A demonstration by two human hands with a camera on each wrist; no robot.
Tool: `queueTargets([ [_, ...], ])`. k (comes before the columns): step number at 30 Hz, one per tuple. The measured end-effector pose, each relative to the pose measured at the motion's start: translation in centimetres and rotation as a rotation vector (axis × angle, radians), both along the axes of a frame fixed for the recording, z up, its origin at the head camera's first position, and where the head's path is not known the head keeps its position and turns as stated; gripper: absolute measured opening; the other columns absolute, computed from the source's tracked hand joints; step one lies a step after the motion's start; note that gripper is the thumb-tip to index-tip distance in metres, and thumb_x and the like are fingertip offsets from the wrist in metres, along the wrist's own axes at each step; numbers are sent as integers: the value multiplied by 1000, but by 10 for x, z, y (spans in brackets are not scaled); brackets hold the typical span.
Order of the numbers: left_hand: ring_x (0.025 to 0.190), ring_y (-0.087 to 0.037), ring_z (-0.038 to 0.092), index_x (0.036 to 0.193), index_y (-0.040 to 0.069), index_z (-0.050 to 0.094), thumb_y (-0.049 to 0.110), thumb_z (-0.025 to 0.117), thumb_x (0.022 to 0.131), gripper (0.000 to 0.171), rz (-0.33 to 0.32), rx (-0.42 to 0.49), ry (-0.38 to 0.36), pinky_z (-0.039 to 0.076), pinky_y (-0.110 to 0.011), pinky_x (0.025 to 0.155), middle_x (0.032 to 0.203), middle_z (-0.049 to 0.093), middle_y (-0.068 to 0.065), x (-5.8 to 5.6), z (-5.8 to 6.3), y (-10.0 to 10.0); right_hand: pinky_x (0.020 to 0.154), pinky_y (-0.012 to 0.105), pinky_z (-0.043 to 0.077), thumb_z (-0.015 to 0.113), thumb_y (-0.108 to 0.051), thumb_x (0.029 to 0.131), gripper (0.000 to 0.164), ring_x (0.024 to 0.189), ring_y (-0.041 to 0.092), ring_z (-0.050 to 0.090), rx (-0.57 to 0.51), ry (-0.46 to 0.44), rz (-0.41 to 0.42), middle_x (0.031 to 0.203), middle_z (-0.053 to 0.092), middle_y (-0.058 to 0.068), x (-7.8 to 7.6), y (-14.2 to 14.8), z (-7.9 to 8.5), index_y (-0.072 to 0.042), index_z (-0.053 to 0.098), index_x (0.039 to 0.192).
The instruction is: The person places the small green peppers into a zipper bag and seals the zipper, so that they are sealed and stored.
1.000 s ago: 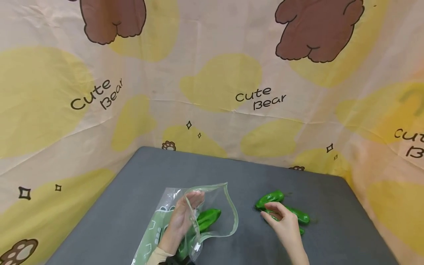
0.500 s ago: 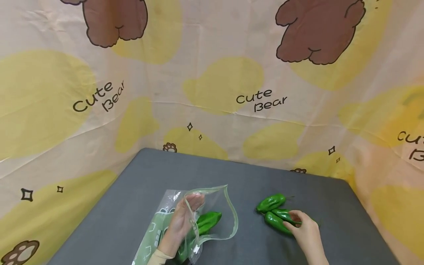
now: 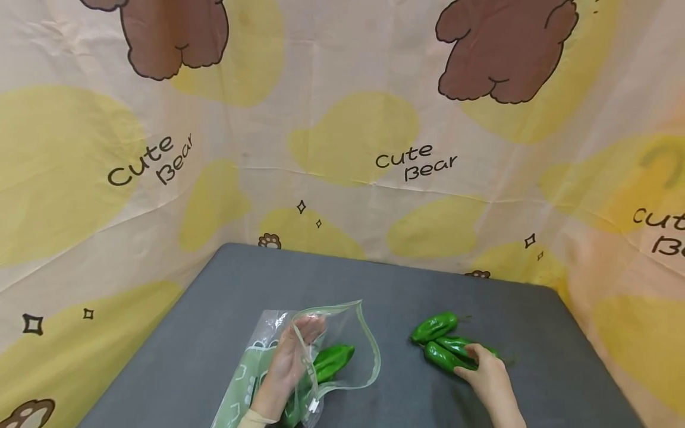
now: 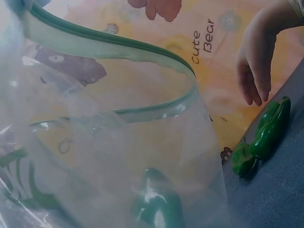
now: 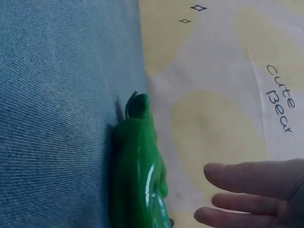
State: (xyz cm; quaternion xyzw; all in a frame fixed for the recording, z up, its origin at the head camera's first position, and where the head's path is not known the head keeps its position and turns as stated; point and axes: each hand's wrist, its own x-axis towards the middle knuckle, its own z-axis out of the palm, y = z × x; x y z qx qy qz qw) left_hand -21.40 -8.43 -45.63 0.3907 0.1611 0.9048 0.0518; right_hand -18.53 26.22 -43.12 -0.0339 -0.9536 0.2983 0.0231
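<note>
My left hand (image 3: 287, 364) holds a clear zip bag (image 3: 369, 339) with a pale green rim, its mouth spread wide toward the right. Through the plastic shows a green pepper (image 3: 334, 361), with more green lower down in the bag. To the right lie three green peppers, bunched together: one at the back (image 3: 434, 326), one in the middle (image 3: 452, 344) and one in front (image 3: 441, 356). Over their right end hovers my right hand (image 3: 489, 375), thumb and fingers apart. In the right wrist view its fingers (image 5: 237, 178) stand off from a pepper (image 5: 137, 175), with nothing between them.
Under the bag's left side is a green patterned piece (image 3: 235, 386) with white line drawings. The grey table (image 3: 257, 273) ends at a back edge against a cloth backdrop (image 3: 342, 131) with bears and yellow patches, which also rises along both sides.
My right hand has moved right and toward me from above the peppers to their right end, uncovering the front ones. My left hand and the bag keep their place.
</note>
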Motion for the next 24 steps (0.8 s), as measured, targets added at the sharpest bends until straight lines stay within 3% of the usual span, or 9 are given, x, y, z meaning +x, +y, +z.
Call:
queueTargets([
  [10, 114, -24, 47, 117, 3, 56, 8, 33, 96, 32, 21, -22, -3, 28, -33, 102, 120, 54, -12, -3, -1, -2, 73, 53, 45, 74, -4, 70, 62, 95, 48, 50, -24, -8, 1, 101, 55, 32, -8, -3, -11, 14, 40, 118],
  [18, 115, -24, 47, 118, 2, 56, 8, 30, 97, 34, 9, -18, -5, 28, -33, 102, 120, 54, -11, 2, -1, 1, 70, 49, 45, 78, -7, 64, 48, 86, 40, 55, 42, -46, 2, 90, 60, 21, -6, 3, -17, 11, 54, 101],
  [24, 115, -24, 47, 117, 3, 56, 8, 33, 96, 32, 9, -16, -10, 28, -33, 102, 120, 54, -11, 0, -2, 2, 72, 48, 45, 78, -3, 61, 43, 85, 39, 55, 39, 25, 31, 88, 60, 20, -11, 5, -26, 10, 56, 95],
])
